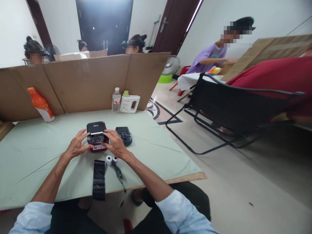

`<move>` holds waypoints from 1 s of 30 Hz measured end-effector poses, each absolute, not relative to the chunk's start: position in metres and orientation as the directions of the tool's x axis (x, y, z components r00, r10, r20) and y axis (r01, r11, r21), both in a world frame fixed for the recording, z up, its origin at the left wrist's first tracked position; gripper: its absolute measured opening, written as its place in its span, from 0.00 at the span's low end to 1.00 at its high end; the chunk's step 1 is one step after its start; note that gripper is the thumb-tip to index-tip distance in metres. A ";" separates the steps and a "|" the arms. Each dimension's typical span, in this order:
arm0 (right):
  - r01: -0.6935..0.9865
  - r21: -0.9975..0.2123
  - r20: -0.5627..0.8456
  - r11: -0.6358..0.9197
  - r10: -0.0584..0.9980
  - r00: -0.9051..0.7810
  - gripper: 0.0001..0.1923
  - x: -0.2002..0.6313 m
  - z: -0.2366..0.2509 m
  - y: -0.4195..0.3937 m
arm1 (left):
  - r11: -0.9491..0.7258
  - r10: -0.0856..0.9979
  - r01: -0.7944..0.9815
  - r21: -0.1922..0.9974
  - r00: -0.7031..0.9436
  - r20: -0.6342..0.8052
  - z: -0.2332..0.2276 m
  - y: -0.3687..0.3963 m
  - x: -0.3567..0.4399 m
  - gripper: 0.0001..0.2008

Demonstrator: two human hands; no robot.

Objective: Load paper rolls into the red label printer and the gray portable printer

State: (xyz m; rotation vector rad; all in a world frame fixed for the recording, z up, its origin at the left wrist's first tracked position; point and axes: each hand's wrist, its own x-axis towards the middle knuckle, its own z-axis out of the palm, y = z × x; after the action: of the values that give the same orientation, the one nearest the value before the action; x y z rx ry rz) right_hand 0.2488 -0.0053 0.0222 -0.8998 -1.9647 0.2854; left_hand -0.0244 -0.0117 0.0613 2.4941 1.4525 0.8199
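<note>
A small black and red label printer [97, 129] rests on the pale green tabletop in front of me. My left hand [79, 142] grips its left side, thumb low and fingers near the upper part. On the opposite side, my right hand [115, 142] holds it the same way. A clear, shiny part shows between my hands at its front. Just right of my right hand lies a dark handheld device [124, 135], possibly another printer. Two small white paper rolls [109, 159] stand nearer to me, beside a strip of black film [99, 179] and a crumpled dark strip [118, 170].
Cardboard panels [92, 83] border the far edge. Before them stand an orange bottle [41, 105], a clear water bottle [116, 100] and a white jug [130, 104]. A black folding chair [226, 104] is at right; several people sit at other tables.
</note>
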 end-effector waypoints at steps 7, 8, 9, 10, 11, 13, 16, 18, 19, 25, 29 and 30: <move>0.378 -0.779 0.437 0.500 0.866 -0.244 0.45 0.248 0.005 -0.003 | -0.489 0.816 0.791 0.368 0.264 0.515 0.052 -0.038 -0.006 0.19; 0.348 -0.804 0.407 0.482 0.873 -0.269 0.44 0.248 0.005 -0.004 | -0.476 0.816 0.801 0.363 0.248 0.523 0.050 -0.041 -0.003 0.19; 0.316 -0.822 0.389 0.474 0.872 -0.298 0.43 0.248 0.006 -0.006 | -0.467 0.815 0.809 0.357 0.237 0.529 0.049 -0.044 -0.001 0.18; 0.285 -0.834 0.382 0.473 0.866 -0.323 0.41 0.248 0.008 -0.008 | -0.463 0.813 0.813 0.352 0.232 0.534 0.048 -0.046 0.000 0.18; 0.259 -0.842 0.380 0.474 0.860 -0.340 0.39 0.248 0.010 -0.010 | -0.463 0.811 0.816 0.347 0.230 0.539 0.047 -0.047 0.001 0.18; 0.227 -0.855 0.376 0.467 0.858 -0.350 0.38 0.248 0.014 -0.012 | -0.467 0.805 0.817 0.338 0.235 0.545 0.047 -0.048 0.002 0.17; 0.206 -0.870 0.363 0.448 0.864 -0.348 0.39 0.248 0.017 -0.013 | -0.478 0.801 0.815 0.328 0.250 0.544 0.048 -0.047 0.003 0.16; 0.198 -0.875 0.360 0.442 0.867 -0.344 0.39 0.248 0.017 -0.012 | -0.478 0.805 0.814 0.329 0.257 0.535 0.051 -0.046 0.003 0.16; 0.198 -0.875 0.360 0.441 0.868 -0.342 0.40 0.248 0.016 -0.012 | -0.479 0.809 0.813 0.332 0.261 0.527 0.053 -0.046 0.004 0.15; 0.216 -0.868 0.361 0.447 0.867 -0.344 0.39 0.247 0.016 -0.011 | -0.438 0.858 0.811 0.387 0.248 0.450 0.062 -0.042 0.002 0.14; 0.244 -0.851 0.374 0.465 0.863 -0.339 0.37 0.245 0.018 -0.011 | -0.414 0.874 0.815 0.406 0.231 0.428 0.063 -0.039 0.000 0.15; 0.254 -0.849 0.370 0.463 0.864 -0.341 0.35 0.245 0.019 -0.011 | -0.408 0.877 0.818 0.405 0.228 0.424 0.064 -0.038 0.000 0.15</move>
State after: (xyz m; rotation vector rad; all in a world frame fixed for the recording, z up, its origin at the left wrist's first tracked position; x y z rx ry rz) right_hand 0.2454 -0.0106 0.0190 -0.9435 -1.8414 0.8821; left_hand 0.0000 -0.0382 0.0636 2.3848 1.6518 0.9275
